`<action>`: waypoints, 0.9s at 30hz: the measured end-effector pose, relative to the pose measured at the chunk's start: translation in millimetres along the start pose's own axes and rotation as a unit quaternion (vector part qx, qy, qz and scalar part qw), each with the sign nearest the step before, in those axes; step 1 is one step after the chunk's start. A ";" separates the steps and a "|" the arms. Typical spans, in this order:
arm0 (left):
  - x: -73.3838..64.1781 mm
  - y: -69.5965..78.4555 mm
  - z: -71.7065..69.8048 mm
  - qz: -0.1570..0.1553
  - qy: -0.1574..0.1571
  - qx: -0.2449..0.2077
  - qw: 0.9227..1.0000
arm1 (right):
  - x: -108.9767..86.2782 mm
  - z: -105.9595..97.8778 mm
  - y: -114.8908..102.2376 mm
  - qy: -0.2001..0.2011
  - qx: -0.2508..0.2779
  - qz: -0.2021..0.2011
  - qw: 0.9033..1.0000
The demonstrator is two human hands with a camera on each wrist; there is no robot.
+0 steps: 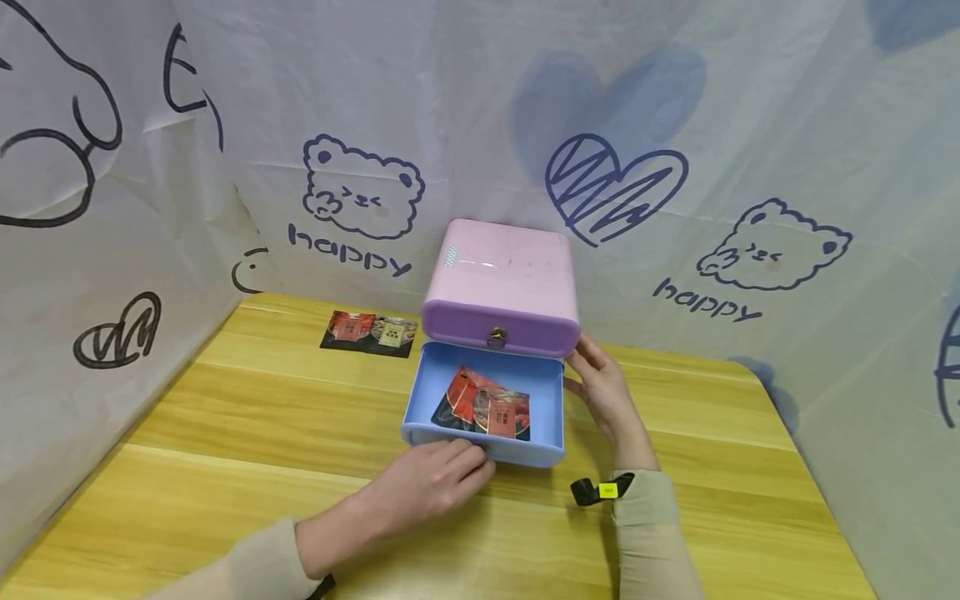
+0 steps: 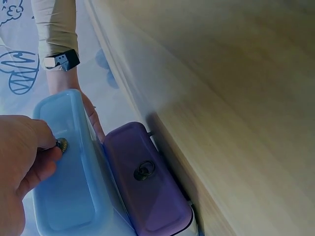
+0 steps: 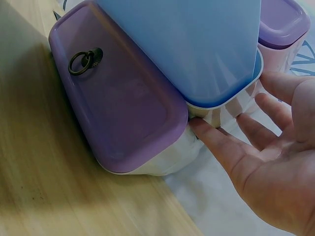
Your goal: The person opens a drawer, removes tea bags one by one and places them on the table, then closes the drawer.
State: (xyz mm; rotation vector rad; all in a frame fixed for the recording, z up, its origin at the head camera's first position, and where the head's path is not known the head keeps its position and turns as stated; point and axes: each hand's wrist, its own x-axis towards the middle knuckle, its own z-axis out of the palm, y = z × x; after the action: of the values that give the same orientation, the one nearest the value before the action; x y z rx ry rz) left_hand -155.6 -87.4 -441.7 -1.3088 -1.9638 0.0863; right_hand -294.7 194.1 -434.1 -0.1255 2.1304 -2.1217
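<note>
The table (image 1: 255,417) has a yellow wood-grain top with a rounded far corner. On it stands a glossy, box-shaped drawer cabinet with pink top (image 1: 502,258); near its left side lie two flat, dark, printed packets (image 1: 367,335).

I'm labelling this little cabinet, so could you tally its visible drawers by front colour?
Purple: 2 (top drawer, bottom drawer)
Blue: 1 (middle drawer)
Total: 3
</note>
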 end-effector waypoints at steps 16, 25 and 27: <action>0.6 4.2 -3.4 0.012 -0.017 0.040 0.999 | 0.5 -1.2 1.4 -0.008 -0.002 -0.008 1.000; -0.8 6.8 -0.4 0.010 -0.048 0.050 0.998 | 0.8 -1.2 0.9 -0.012 0.006 -0.009 1.000; -1.4 7.1 -0.5 0.011 -0.056 0.051 0.997 | 0.6 -1.3 0.9 -0.012 0.005 -0.008 1.000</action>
State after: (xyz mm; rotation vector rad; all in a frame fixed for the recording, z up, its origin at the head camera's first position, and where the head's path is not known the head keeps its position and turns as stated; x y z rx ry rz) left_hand -149.6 -85.3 -445.2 -1.2826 -2.0115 0.2716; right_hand -295.5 195.3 -435.1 -0.1662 2.1118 -2.1295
